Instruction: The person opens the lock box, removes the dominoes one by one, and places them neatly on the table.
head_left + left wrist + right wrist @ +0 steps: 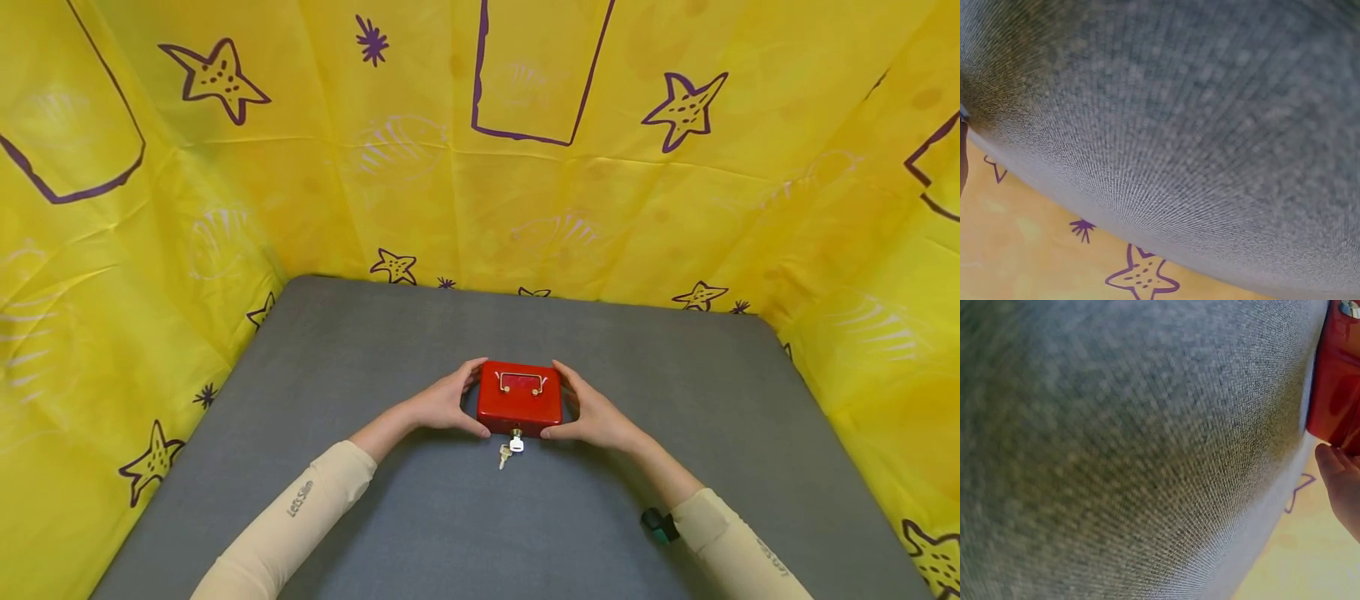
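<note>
A small red cash box (520, 410) with a metal wire handle (521, 377) on its lid sits on the grey table. Its lid is down. One key (517, 442) sticks out of the front lock, and a second key (504, 455) hangs beside it. My left hand (447, 403) grips the box's left end, thumb at the front corner and fingers toward the back. At the other end my right hand (597, 417) holds it the same way. The right wrist view shows the box's red side (1335, 387) against the fingertips. Only a sliver of finger (962, 159) shows in the left wrist view.
The grey tabletop (375, 333) stretches around the box on all sides. Yellow cloth (450, 208) printed with starfish and fish outlines hangs along the back and both sides. A dark band (659, 527) is on the right wrist.
</note>
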`<state>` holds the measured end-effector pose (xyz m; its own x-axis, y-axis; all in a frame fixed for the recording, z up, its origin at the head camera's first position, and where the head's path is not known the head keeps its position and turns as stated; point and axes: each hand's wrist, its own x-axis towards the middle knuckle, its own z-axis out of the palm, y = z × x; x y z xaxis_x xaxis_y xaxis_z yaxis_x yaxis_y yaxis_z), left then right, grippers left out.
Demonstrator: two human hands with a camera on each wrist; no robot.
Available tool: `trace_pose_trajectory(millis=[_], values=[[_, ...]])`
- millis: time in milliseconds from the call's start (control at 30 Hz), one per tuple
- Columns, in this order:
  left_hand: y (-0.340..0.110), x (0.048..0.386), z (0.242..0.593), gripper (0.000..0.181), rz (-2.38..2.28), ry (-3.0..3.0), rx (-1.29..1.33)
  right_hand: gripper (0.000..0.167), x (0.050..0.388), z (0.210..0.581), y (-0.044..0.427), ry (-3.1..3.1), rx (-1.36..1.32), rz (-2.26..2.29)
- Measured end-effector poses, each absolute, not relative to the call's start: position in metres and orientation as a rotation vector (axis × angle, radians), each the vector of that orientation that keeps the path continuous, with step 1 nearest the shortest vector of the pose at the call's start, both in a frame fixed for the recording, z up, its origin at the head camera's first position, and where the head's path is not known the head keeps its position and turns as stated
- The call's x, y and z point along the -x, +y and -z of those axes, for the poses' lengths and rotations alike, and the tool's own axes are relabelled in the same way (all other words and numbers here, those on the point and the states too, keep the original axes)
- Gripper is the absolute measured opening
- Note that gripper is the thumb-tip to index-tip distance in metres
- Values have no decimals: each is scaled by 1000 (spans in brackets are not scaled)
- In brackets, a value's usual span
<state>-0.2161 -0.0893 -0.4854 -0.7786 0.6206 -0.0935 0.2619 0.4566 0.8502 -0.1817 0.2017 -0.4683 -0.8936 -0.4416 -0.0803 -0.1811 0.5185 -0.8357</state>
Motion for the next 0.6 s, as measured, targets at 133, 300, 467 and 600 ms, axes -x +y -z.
trace_pose_trajectory(millis=[133,300,467,600], values=[[-89,218,488,108,-1238,2350,-762,101,172,444,195,2485,526,1296],[-89,218,489,103,-1221,2389,-789,105,179,460,202,2553,529,1218],[-89,218,489,103,-1185,2413,-784,108,185,474,207,2592,553,1182],[-90,219,489,103,-1175,2414,-789,106,187,475,208,2597,579,1192]])
